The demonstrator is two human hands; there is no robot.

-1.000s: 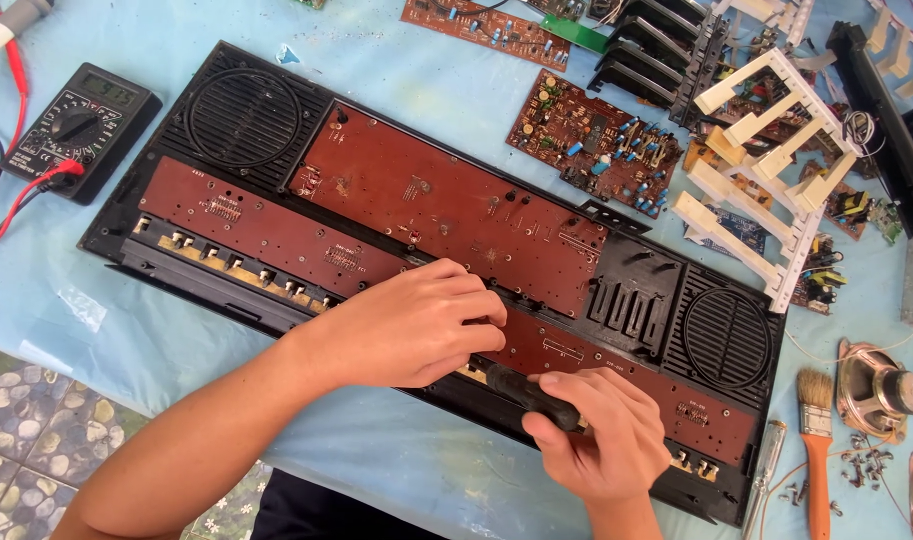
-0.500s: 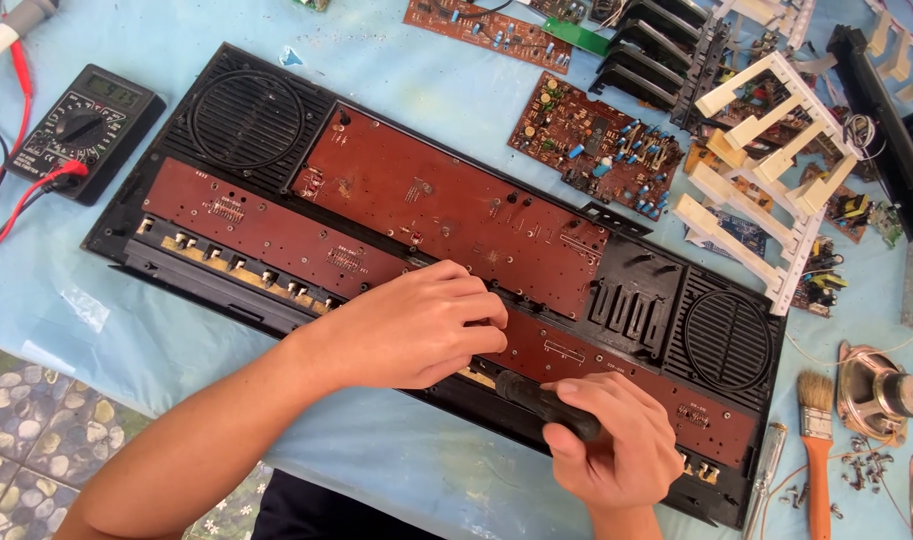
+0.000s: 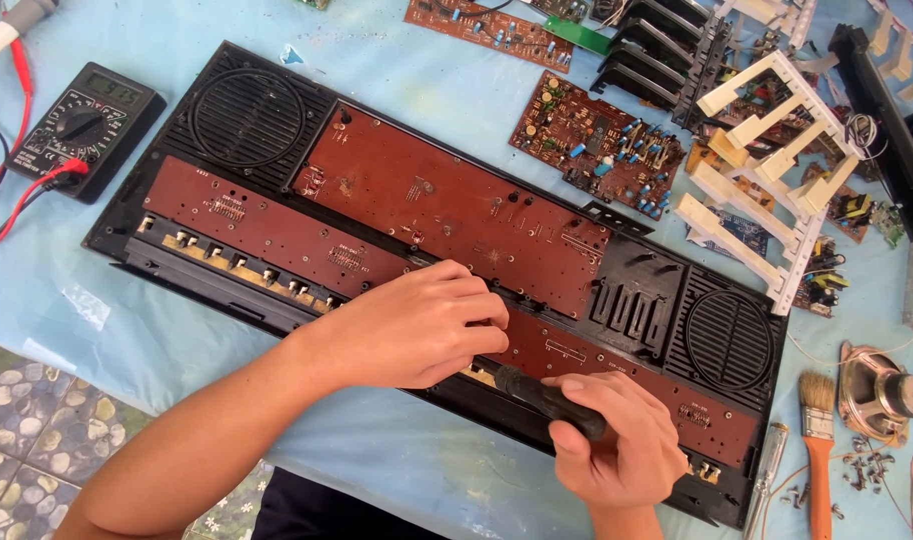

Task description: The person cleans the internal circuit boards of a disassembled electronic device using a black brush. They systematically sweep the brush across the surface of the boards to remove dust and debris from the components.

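Screwdriver [image 3: 549,399], black, sits tight in the right hand [image 3: 617,445]; left hand [image 3: 417,325], curled, rests at ten o'clock on the brown circuit board [image 3: 447,205].

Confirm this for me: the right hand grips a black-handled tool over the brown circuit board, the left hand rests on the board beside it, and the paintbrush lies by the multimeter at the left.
One detail is off. In the head view the paintbrush lies at the right, next to the loose speaker, not by the multimeter. The rest holds: the right hand grips the black-handled tool over the brown circuit board, with the left hand on the board beside it.
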